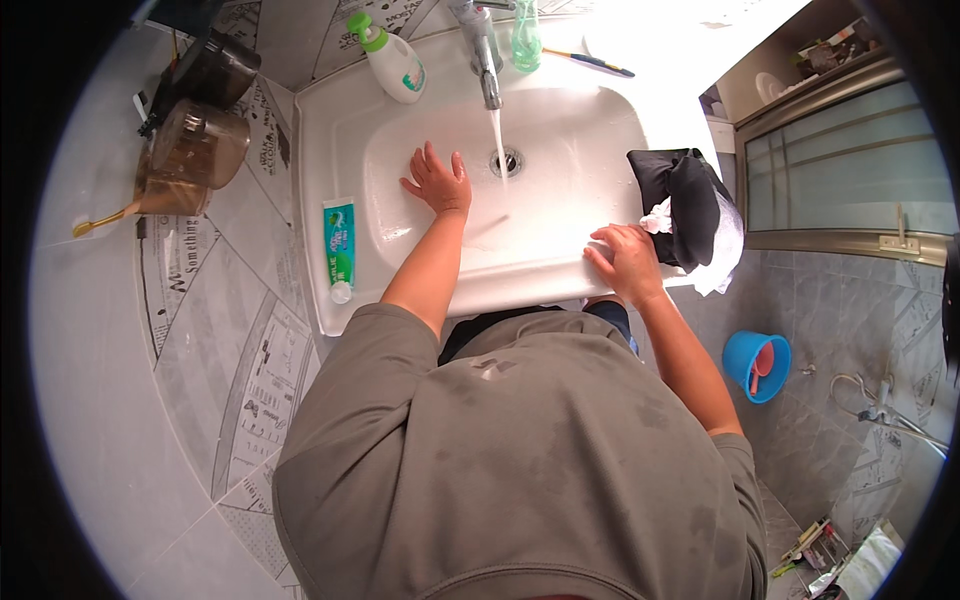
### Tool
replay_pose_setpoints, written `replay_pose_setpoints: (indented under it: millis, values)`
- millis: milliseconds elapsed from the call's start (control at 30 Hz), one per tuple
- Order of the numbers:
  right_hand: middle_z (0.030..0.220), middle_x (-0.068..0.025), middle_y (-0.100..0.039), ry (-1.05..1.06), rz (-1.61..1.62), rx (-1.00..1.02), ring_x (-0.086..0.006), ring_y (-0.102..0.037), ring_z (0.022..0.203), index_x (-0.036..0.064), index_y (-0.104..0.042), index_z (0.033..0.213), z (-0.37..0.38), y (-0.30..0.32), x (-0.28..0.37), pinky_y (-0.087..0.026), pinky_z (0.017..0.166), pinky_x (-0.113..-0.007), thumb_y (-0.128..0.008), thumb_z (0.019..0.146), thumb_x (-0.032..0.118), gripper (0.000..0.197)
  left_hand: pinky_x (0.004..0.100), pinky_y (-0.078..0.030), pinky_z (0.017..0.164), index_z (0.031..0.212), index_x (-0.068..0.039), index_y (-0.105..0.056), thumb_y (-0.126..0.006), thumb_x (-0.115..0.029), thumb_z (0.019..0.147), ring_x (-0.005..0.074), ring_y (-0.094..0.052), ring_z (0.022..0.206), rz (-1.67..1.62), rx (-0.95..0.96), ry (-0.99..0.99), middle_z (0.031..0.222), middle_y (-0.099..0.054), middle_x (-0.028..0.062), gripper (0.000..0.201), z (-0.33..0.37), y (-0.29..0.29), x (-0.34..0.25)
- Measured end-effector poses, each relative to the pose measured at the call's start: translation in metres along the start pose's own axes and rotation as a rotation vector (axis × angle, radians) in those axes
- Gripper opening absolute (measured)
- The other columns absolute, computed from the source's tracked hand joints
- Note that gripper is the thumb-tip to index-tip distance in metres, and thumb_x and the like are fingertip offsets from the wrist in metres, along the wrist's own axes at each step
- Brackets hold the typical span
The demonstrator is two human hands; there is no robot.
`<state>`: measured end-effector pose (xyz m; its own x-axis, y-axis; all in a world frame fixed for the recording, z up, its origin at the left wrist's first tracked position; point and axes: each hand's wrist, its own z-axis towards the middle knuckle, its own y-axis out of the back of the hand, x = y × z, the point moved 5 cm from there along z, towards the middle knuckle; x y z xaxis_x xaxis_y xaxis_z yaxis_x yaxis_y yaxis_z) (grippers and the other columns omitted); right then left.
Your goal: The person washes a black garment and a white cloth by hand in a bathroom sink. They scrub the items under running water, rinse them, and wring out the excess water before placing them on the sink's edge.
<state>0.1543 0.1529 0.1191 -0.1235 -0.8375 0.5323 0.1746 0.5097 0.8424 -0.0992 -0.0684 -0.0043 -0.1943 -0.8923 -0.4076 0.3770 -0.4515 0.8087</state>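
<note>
My left hand [440, 182] hangs over the left side of the white washbasin [310, 130], its fingers spread and nothing in them. Water runs from the metal tap [482, 55] toward the drain [506, 160], to the right of that hand. On the basin's front right edge rests my right hand [630, 262], fingers apart and slightly bent, empty. Just beside it a bundle of black cloth [690, 205] and white cloth [722, 255] lies over the right rim. A green toothpaste tube [340, 245] lies on the left rim, near my left forearm.
Behind the basin stand a white pump bottle [392, 65] and a clear green bottle [525, 38]; a dark toothbrush [600, 65] lies nearby. Brown cups [200, 145] are mounted on the left wall. At right are a glass-fronted cabinet [850, 160] and, lower down, a blue bucket [740, 365].
</note>
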Motion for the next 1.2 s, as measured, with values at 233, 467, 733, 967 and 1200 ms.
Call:
replay_pose_setpoints:
  millis: [233,467,733,967,1200]
  values:
    - [0.093,-0.0068,-0.066,-0.005,-0.001,0.002,-0.0259,-0.061,0.093,0.0083,-0.066,0.091,0.000,0.000,0.001,-0.042,0.091,-0.037,-0.069,0.079,0.027,0.023,0.0712,-0.008,0.103,0.139,-0.016,-0.038,-0.059,-0.050,0.084,0.0358,-0.030,0.133,0.121,0.189,-0.013,0.142,-0.034,0.0178,0.067,-0.015,-0.009,-0.016]
    - [0.093,-0.0069,-0.066,0.014,0.008,-0.011,-0.0263,-0.060,0.093,0.0083,-0.065,0.092,-0.001,0.001,0.000,-0.041,0.091,-0.036,-0.069,0.079,0.028,0.023,0.0693,0.004,0.106,0.150,-0.024,-0.013,-0.048,-0.066,0.083,0.0343,-0.002,0.143,0.227,0.602,-0.165,0.155,-0.005,0.0166,0.087,-0.040,-0.010,-0.055]
    - [0.093,-0.0074,-0.066,-0.007,0.007,-0.004,-0.0261,-0.061,0.093,0.0082,-0.065,0.091,0.000,0.002,0.002,-0.041,0.092,-0.037,-0.068,0.079,0.027,0.023,0.0651,0.013,0.106,0.151,-0.013,0.001,-0.033,-0.070,0.086,0.0267,0.012,0.145,0.389,0.973,-0.327,0.158,0.007,0.0084,0.093,-0.061,-0.001,-0.088]
    - [0.092,-0.0073,-0.066,-0.012,0.008,-0.004,-0.0264,-0.061,0.092,0.0082,-0.066,0.092,0.000,0.001,-0.001,-0.042,0.091,-0.036,-0.069,0.079,0.027,0.023,0.0650,0.011,0.107,0.152,-0.017,0.002,-0.034,-0.072,0.085,0.0282,0.013,0.144,0.397,0.991,-0.267,0.158,0.007,0.0113,0.093,-0.059,0.006,-0.089]
    - [0.092,-0.0079,-0.066,-0.010,0.024,0.005,-0.0266,-0.061,0.092,0.0081,-0.066,0.091,0.000,0.001,-0.001,-0.042,0.090,-0.037,-0.069,0.078,0.027,0.023,0.0642,0.008,0.108,0.152,-0.023,0.003,-0.035,-0.074,0.083,0.0305,0.013,0.144,0.360,0.957,-0.230,0.157,0.008,0.0138,0.094,-0.061,-0.005,-0.080]
